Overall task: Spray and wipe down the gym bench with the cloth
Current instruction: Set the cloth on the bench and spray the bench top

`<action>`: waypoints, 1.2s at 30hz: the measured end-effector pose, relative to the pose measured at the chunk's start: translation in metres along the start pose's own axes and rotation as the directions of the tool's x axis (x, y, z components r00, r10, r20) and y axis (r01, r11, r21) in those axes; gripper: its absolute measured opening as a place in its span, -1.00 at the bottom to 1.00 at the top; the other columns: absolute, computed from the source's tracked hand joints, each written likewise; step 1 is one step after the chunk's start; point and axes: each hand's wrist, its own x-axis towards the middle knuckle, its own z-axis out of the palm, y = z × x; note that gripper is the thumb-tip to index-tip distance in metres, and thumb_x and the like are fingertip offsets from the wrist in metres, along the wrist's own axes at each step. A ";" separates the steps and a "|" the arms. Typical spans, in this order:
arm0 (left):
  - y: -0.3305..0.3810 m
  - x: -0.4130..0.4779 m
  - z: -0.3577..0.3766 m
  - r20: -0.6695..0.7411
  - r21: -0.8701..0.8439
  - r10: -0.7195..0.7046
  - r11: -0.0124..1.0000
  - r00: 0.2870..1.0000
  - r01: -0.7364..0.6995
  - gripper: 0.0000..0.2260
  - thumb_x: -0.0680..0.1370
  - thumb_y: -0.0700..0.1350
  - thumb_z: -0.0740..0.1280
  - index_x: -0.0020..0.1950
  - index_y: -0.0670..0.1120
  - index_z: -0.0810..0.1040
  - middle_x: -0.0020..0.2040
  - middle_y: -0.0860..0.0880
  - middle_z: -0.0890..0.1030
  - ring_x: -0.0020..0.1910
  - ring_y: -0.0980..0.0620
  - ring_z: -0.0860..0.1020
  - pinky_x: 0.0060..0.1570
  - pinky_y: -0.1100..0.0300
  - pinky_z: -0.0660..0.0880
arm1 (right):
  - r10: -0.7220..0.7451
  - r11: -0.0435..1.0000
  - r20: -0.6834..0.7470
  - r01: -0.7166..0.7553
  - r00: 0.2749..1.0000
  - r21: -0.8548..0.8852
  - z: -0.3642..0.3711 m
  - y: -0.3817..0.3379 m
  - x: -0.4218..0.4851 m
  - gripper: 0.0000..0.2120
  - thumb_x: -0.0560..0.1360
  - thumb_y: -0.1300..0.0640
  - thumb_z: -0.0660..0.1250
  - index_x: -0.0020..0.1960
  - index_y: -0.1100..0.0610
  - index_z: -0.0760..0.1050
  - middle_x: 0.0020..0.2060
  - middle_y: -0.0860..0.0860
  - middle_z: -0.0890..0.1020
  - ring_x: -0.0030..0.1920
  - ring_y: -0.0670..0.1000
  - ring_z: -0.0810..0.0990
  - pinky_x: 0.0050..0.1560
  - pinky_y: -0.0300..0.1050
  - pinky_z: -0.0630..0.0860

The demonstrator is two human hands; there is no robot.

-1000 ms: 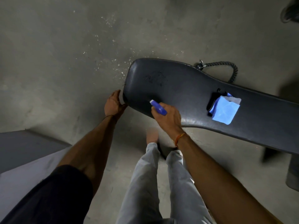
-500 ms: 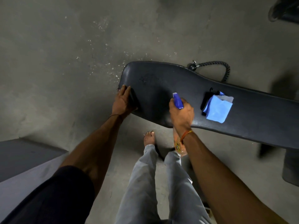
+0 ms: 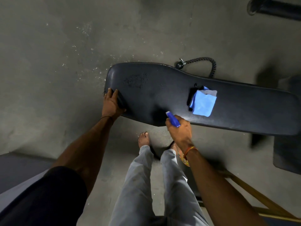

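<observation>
The black padded gym bench [image 3: 162, 88] runs from the centre to the right edge. A wet sprayed patch [image 3: 136, 79] shows near its left end. A folded blue cloth [image 3: 203, 103] lies on the pad beside a small black object [image 3: 190, 97]. My left hand [image 3: 112, 104] grips the bench's left near edge, fingers over the pad. My right hand [image 3: 179, 129] is closed round a spray bottle with a blue nozzle [image 3: 172, 119], held at the bench's near edge with the nozzle over the pad. The bottle's body is hidden behind my wrist.
A black rope handle with a metal clip [image 3: 202, 62] lies on the concrete floor behind the bench. A dark bar [image 3: 273, 8] sits at the top right, a dark block [image 3: 288, 152] at the right. My legs and bare foot [image 3: 144, 139] stand under the bench's near edge.
My left hand has shifted from beside the bench's end onto its edge. My right hand with the sprayer has moved right along the near edge, then back a little toward me.
</observation>
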 end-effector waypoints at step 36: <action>0.030 -0.020 0.019 -0.056 0.009 -0.078 0.997 0.995 0.078 -0.24 0.51 -0.07 0.48 0.62 -0.09 0.17 0.64 -0.22 0.02 0.59 -0.37 0.01 0.58 -0.20 0.11 | 0.065 0.996 0.005 -0.064 0.998 -0.061 -0.022 0.027 -0.020 -0.78 0.46 -0.03 0.41 -0.28 0.01 0.46 -0.31 0.11 0.61 -0.21 0.23 0.57 -0.12 -0.01 0.51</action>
